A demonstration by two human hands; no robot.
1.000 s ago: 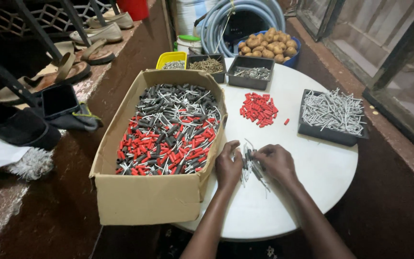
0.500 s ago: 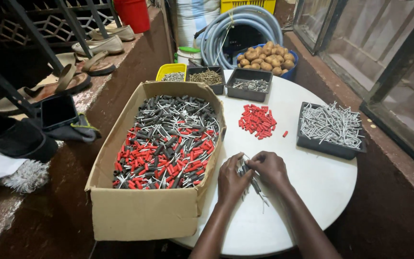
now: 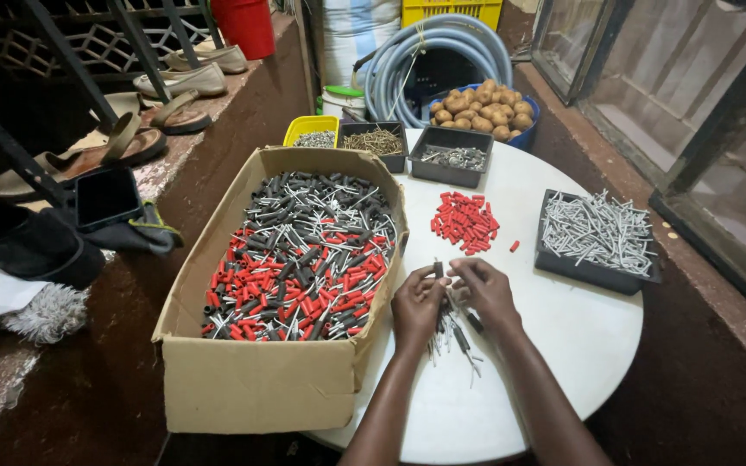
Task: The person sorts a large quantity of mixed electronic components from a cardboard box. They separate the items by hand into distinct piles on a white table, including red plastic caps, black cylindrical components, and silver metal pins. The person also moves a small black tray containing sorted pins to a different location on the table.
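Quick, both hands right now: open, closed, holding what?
Left hand: closed on a bunch of dark-sleeved screws over the white table.
Right hand: fingers pinched on one dark sleeve piece.

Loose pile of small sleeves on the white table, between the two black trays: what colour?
Red. The pile of sleeves shows in the head view, the only one.

We see bare white table [image 3: 563, 345] to the right of our hands, open for passing. The cardboard box [image 3: 252, 380] walls off the left; the red plug pile [image 3: 464, 223] and black tray of pins [image 3: 596, 269] crowd the far side.
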